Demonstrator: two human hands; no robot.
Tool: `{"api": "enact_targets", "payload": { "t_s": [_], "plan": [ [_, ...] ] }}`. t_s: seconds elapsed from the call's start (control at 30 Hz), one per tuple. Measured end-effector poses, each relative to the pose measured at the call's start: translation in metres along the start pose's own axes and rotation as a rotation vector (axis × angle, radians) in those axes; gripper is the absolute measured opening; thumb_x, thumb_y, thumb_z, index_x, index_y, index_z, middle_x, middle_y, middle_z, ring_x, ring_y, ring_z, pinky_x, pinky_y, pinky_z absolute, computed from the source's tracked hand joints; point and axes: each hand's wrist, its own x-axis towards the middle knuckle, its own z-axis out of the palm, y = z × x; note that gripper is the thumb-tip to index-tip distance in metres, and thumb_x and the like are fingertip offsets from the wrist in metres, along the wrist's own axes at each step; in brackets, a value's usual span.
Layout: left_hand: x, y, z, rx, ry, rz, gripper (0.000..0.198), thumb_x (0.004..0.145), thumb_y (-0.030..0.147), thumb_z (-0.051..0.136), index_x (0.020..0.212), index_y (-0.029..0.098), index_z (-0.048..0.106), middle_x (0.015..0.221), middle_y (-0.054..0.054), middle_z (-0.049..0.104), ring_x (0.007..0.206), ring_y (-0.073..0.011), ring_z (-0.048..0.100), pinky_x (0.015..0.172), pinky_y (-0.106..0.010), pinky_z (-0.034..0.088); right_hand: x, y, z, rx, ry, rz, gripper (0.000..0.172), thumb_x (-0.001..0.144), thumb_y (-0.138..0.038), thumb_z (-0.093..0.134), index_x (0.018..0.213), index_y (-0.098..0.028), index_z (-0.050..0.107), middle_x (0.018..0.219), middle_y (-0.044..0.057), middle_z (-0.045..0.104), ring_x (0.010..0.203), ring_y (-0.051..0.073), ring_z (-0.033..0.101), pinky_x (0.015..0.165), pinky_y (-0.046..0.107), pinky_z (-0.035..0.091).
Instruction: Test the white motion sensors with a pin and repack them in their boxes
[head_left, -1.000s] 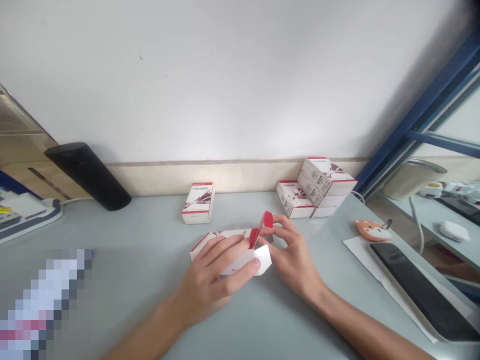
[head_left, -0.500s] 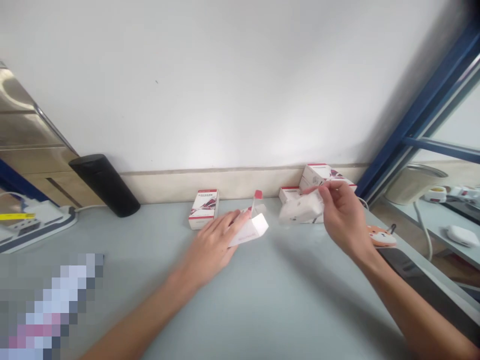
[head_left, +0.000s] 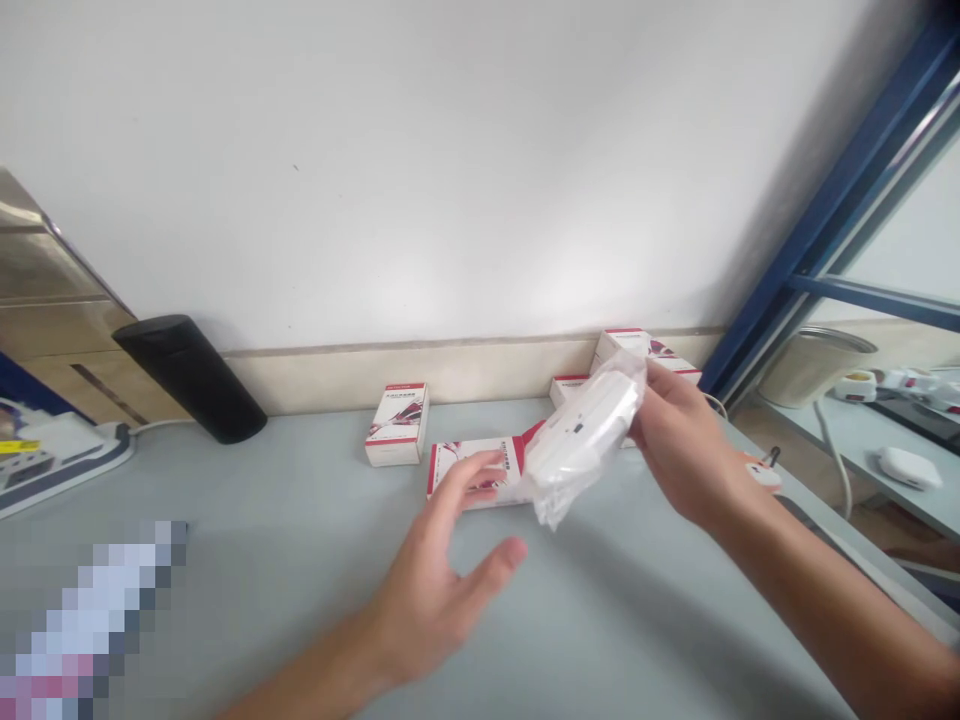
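My right hand [head_left: 679, 440] is closed on the upper end of a white device in a clear plastic bag [head_left: 581, 430], held tilted above the table. The device's exact kind is unclear; a small dark slot shows on its face. My left hand [head_left: 450, 560] is open, thumb and fingers apart, in front of an opened red-and-white carton [head_left: 469, 455] lying on its side. The bag hides the carton's right end. A closed carton [head_left: 399, 422] of the same print stands to the left of it. More such cartons [head_left: 611, 345] are stacked behind my right hand, partly covered.
A black cylinder [head_left: 191, 380] stands at the back left beside a power strip [head_left: 67, 455]. At the right lie an orange figured item [head_left: 763, 473] and a dark flat object [head_left: 806, 520]. A blue-framed window [head_left: 817, 220] and a shelf with a beige pot [head_left: 814, 370] are beyond.
My left hand has let go of the carton and drawn back towards me, opening. The carton now lies flat on the table. My right hand has swung the bagged device into clearer view, nearer the carton.
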Motion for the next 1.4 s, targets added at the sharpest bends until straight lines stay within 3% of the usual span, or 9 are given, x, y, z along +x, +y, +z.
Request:
{"api": "enact_targets", "payload": {
  "t_s": [0.1,0.27,0.43,0.53,0.67,0.73,0.9,1.03,1.4],
  "plan": [
    [-0.009,0.003,0.006,-0.344,-0.009,-0.139,0.063,0.1,0.048,0.066,0.157,0.035,0.041,0.159,-0.012,0.055,0.135,-0.0307,0.064,0.104,-0.045,0.063,-0.012,0.0,0.014,0.003,-0.1,0.098,0.029,0.097,-0.049,0.065,0.102,-0.021,0.067,0.089,0.005,0.073,0.073,0.018,0.07,0.06,0.031,0.061],
    [-0.009,-0.011,0.007,-0.756,-0.021,-0.466,0.05,0.105,0.058,0.049,0.138,0.022,0.061,0.114,-0.013,0.076,0.096,-0.0252,0.076,0.081,-0.038,0.064,-0.028,0.013,0.026,-0.15,-0.341,-0.086,0.037,0.103,-0.054,0.056,0.128,-0.028,0.064,0.098,0.003,0.073,0.073,0.016,0.069,0.059,0.029,0.062],
    [-0.008,-0.011,0.001,-1.198,-0.1,-0.679,0.048,0.1,0.054,0.062,0.127,0.016,0.07,0.107,-0.014,0.075,0.082,-0.0214,0.074,0.075,-0.033,0.058,-0.031,0.004,0.02,-0.482,-0.424,-0.244,0.022,0.1,-0.045,0.067,0.102,-0.026,0.077,0.085,0.002,0.076,0.074,0.018,0.07,0.063,0.027,0.058],
    [-0.007,-0.013,0.002,-1.391,-0.151,-0.723,0.054,0.1,0.057,0.06,0.128,0.012,0.071,0.107,-0.016,0.074,0.088,-0.0274,0.076,0.081,-0.039,0.059,-0.018,-0.022,0.016,-0.492,-0.326,-0.336,0.019,0.095,-0.045,0.073,0.096,-0.027,0.079,0.083,0.003,0.076,0.069,0.019,0.07,0.058,0.029,0.058],
    [-0.009,-0.016,0.001,-1.419,-0.169,-0.778,0.045,0.103,0.047,0.058,0.129,0.013,0.071,0.119,-0.017,0.072,0.091,-0.0279,0.077,0.081,-0.038,0.058,0.019,-0.043,0.021,-0.313,0.186,-0.569,0.012,0.093,-0.036,0.076,0.102,-0.029,0.075,0.082,0.002,0.072,0.062,0.017,0.068,0.052,0.029,0.056],
    [-0.01,-0.016,-0.001,-1.405,-0.178,-0.794,0.039,0.103,0.039,0.06,0.132,0.015,0.069,0.127,-0.017,0.071,0.097,-0.0301,0.078,0.083,-0.039,0.058,0.042,-0.035,0.027,-0.184,0.29,-0.623,0.029,0.09,-0.029,0.076,0.117,-0.03,0.067,0.09,0.0,0.072,0.066,0.019,0.072,0.057,0.032,0.06],
    [-0.012,-0.01,-0.002,-1.421,-0.13,-0.789,0.044,0.098,0.029,0.067,0.141,0.022,0.059,0.136,-0.016,0.068,0.116,-0.0429,0.073,0.096,-0.052,0.056,0.071,0.02,0.042,-0.588,0.042,-0.23,0.026,0.096,-0.038,0.064,0.119,-0.025,0.063,0.107,0.007,0.072,0.077,0.021,0.074,0.061,0.034,0.058],
    [-0.008,-0.003,-0.005,-1.45,-0.107,-0.795,0.051,0.104,0.045,0.053,0.142,0.012,0.057,0.126,-0.023,0.071,0.1,-0.0372,0.077,0.088,-0.047,0.055,0.058,0.034,0.039,-0.903,-0.055,-0.285,0.042,0.098,-0.046,0.06,0.136,-0.027,0.064,0.141,0.014,0.062,0.104,0.029,0.073,0.082,0.044,0.06],
    [-0.009,0.002,0.0,-1.389,-0.045,-0.809,0.039,0.101,0.031,0.046,0.136,0.015,0.052,0.12,-0.021,0.073,0.089,-0.0344,0.076,0.083,-0.044,0.05,-0.027,0.023,0.017,-0.419,-0.34,-0.236,0.021,0.105,-0.044,0.059,0.112,-0.03,0.073,0.098,0.001,0.074,0.086,0.017,0.069,0.077,0.029,0.058]
  ]
}}
